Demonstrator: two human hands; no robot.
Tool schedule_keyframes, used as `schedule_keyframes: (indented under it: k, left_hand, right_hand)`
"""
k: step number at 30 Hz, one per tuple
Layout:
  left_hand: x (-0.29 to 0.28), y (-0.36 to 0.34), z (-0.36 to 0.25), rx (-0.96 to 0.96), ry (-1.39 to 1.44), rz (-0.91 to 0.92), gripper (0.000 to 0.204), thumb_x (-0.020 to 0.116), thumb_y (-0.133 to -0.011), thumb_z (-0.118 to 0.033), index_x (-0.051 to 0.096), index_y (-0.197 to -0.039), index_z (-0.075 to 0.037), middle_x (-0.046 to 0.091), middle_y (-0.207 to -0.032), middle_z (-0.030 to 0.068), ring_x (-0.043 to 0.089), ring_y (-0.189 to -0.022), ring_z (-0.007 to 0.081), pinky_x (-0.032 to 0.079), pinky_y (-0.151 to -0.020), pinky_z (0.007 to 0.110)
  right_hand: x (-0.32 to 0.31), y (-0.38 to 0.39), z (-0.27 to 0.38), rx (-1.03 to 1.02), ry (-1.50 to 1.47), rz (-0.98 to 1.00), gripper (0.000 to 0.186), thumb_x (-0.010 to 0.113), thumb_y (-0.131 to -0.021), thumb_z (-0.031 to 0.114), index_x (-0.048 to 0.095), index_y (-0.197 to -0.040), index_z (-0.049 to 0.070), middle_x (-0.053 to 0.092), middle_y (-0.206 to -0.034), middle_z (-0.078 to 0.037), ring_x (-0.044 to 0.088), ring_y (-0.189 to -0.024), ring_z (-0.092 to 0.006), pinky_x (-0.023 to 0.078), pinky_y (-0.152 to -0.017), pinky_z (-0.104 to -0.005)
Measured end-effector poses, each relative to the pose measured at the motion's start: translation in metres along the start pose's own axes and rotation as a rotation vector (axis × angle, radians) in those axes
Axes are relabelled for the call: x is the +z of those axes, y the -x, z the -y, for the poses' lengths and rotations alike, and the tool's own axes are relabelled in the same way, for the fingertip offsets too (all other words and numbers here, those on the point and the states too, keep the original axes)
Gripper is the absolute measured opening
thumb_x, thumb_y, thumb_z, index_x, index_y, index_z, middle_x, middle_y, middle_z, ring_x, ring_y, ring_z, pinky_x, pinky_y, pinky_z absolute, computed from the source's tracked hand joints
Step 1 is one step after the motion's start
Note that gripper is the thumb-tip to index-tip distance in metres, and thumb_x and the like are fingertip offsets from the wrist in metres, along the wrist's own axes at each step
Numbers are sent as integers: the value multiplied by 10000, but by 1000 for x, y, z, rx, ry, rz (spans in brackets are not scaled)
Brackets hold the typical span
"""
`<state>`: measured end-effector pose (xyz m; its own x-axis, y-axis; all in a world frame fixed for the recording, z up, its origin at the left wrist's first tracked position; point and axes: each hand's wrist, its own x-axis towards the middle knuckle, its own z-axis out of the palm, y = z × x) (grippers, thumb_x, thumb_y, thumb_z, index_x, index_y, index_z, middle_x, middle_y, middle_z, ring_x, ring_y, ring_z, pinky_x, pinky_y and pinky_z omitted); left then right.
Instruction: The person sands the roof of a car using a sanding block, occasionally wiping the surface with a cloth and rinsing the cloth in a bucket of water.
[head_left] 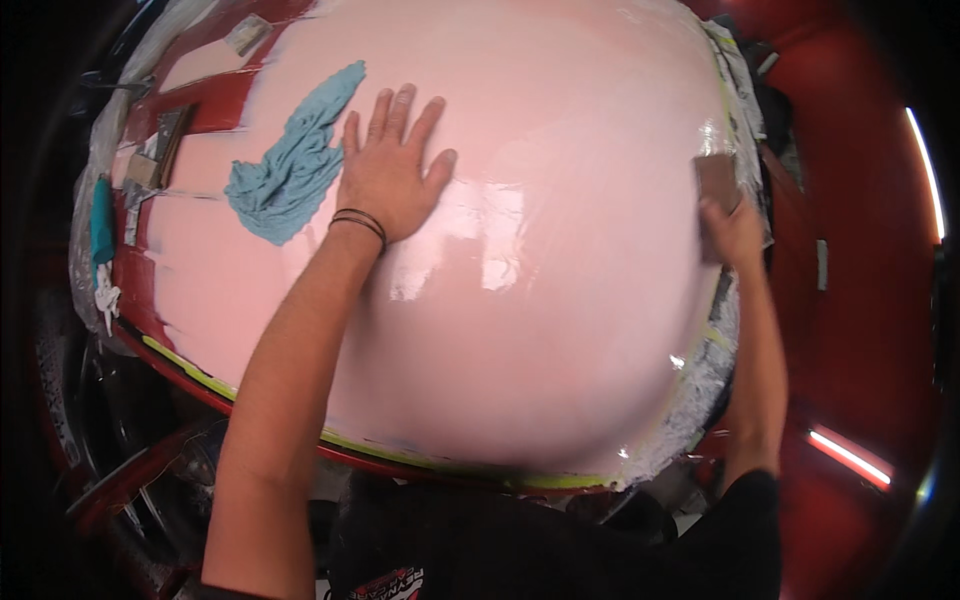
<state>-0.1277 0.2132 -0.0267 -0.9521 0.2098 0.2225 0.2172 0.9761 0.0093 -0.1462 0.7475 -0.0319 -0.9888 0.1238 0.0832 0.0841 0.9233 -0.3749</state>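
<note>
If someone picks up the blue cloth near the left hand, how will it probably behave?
The blue cloth is probably floppy, as its loose wrinkles suggest. It seems unlikely to roll, lying crumpled and spread on the pink surface.

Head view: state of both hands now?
Left hand: open, fingers spread on the pink surface.
Right hand: holding a brown block near the surface's right edge.

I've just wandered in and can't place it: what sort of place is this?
Probably a vehicle body or paint shop: the panel, part red and part pale pink, has tape and plastic along its edges, and the right hand holds a brown block.
</note>
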Motion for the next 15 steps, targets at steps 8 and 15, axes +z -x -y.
schedule_keyframes:
  k: [8, 15]
  left_hand:
    - [3, 3, -1, 22, -52, -27, 670, 479, -1111, -512, 373, -1718, -248, 317, -1793, 133, 234, -1676, 345, 126, -1345, 606]
    - [6, -12, -16, 63, 7, -72, 666, 480, -1106, -507, 382, -1710, -245, 338, -1777, 158, 265, -1662, 367, 145, -1339, 613]
  right_hand:
    - [1, 138, 29, 115, 173, 13, 801, 784, -935, 547, 620, -1457, -38, 771, -1103, -330, 755, -1033, -520, 589, -915, -568]
    - [-29, -105, -160, 198, 77, -26, 767, 855, -834, 535, 705, -1381, 18, 789, -1249, -225, 755, -1185, -380, 559, -1021, -468]
